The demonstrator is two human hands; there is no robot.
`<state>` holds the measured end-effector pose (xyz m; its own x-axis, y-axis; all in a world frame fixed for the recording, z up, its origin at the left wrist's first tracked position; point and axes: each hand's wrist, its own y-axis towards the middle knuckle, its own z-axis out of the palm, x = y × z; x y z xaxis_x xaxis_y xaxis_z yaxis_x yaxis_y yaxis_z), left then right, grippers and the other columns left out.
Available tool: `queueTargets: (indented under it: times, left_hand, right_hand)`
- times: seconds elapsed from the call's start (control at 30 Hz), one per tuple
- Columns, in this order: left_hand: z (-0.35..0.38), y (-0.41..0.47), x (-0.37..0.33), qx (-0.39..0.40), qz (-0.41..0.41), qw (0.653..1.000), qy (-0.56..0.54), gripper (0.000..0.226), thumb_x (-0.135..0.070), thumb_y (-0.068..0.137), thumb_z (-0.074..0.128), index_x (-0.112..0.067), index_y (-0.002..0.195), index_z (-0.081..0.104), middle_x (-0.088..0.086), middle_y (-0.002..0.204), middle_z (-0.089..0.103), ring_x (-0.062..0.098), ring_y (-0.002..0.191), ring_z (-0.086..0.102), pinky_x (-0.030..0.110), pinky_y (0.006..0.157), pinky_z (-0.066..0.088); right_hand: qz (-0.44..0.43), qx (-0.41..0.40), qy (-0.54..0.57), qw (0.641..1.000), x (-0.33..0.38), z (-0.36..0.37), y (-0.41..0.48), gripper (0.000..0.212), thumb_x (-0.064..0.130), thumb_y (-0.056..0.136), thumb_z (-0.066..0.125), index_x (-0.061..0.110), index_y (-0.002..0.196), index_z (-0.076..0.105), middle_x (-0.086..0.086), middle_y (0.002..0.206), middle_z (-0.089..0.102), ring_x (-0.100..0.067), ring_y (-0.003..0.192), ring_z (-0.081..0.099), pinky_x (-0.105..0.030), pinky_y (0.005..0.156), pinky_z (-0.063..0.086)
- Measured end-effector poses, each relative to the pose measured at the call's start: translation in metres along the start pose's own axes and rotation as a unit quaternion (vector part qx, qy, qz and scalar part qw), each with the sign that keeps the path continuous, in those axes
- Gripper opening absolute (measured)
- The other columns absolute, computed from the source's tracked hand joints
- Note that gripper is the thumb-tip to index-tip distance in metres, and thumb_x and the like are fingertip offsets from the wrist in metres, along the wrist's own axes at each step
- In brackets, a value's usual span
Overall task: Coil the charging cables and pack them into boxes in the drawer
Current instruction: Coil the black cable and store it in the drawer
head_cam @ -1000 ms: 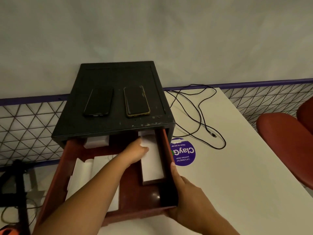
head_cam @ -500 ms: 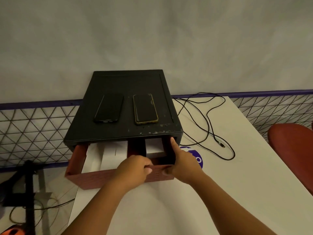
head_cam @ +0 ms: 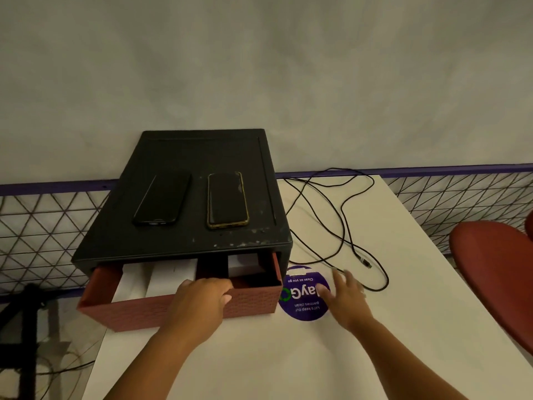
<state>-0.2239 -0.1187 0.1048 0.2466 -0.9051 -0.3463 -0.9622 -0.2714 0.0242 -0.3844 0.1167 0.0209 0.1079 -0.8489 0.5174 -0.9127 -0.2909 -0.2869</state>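
A black cabinet [head_cam: 202, 157] stands on the white table, its red drawer [head_cam: 138, 310] partly pulled out. White boxes [head_cam: 170, 275] lie inside the drawer, and another white box [head_cam: 242, 264] sits in its right compartment. My left hand [head_cam: 202, 298] rests curled over the drawer's front edge. My right hand [head_cam: 346, 295] hovers with fingers spread over a purple sticker, just short of the loose black charging cable [head_cam: 343, 226] sprawled on the table to the cabinet's right.
Two phones lie on the cabinet top: a black phone [head_cam: 161, 200] and a gold-edged phone [head_cam: 227, 200]. A round purple sticker [head_cam: 302, 307] is on the white table [head_cam: 288, 356]. A red chair [head_cam: 496, 272] stands at the right. A wire-mesh railing [head_cam: 43, 223] runs behind.
The drawer has been pushed most of the way in. My right hand left the drawer's corner and moved right toward the cable. My left hand came out of the drawer onto its front edge.
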Motion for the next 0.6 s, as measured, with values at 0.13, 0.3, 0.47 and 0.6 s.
queueTargets:
  times: [0.13,0.3,0.47,0.6]
  left_hand:
    - [0.004,-0.003,-0.017,-0.028,-0.019,0.999,-0.027,0.028,-0.035,0.096,0.045,-0.034,0.122,0.054,-0.017,0.117,0.058,0.007,0.106,0.049,0.024,0.095,0.030]
    - [0.032,-0.012,-0.048,-0.130,0.036,0.987,-0.092,0.036,-0.024,0.082,0.052,-0.021,0.116,0.062,-0.006,0.111,0.061,0.010,0.106,0.050,0.023,0.087,0.038]
    - [0.064,-0.024,-0.091,-0.040,0.070,0.986,-0.149,0.045,-0.028,0.084,0.044,-0.030,0.129,0.047,-0.016,0.125,0.044,-0.003,0.117,0.035,0.004,0.090,0.027]
    - [0.096,-0.030,-0.118,0.061,0.019,0.982,-0.178,0.045,-0.034,0.093,0.046,-0.030,0.137,0.037,-0.016,0.137,0.032,0.001,0.125,0.032,0.009,0.099,0.028]
  right_hand:
    - [0.029,0.027,-0.109,0.993,-0.051,-0.004,0.008,0.075,0.052,0.091,0.044,0.021,0.149,0.009,-0.004,0.155,0.013,-0.030,0.143,0.007,-0.042,0.115,0.019]
    - [-0.075,-0.007,-0.168,0.983,-0.063,0.000,-0.019,0.033,0.033,0.095,0.039,0.023,0.125,0.044,0.000,0.120,0.050,-0.023,0.120,0.041,-0.030,0.096,0.038]
    - [-0.169,-0.017,-0.232,0.958,-0.082,0.025,-0.059,0.013,0.042,0.049,0.057,0.030,0.053,0.053,0.011,0.045,0.052,-0.013,0.053,0.058,-0.019,0.044,0.044]
    - [-0.248,0.045,-0.273,0.928,-0.082,0.034,-0.092,0.026,0.037,0.055,0.038,0.025,0.037,0.052,0.014,0.036,0.045,-0.001,0.035,0.044,-0.011,0.054,0.031]
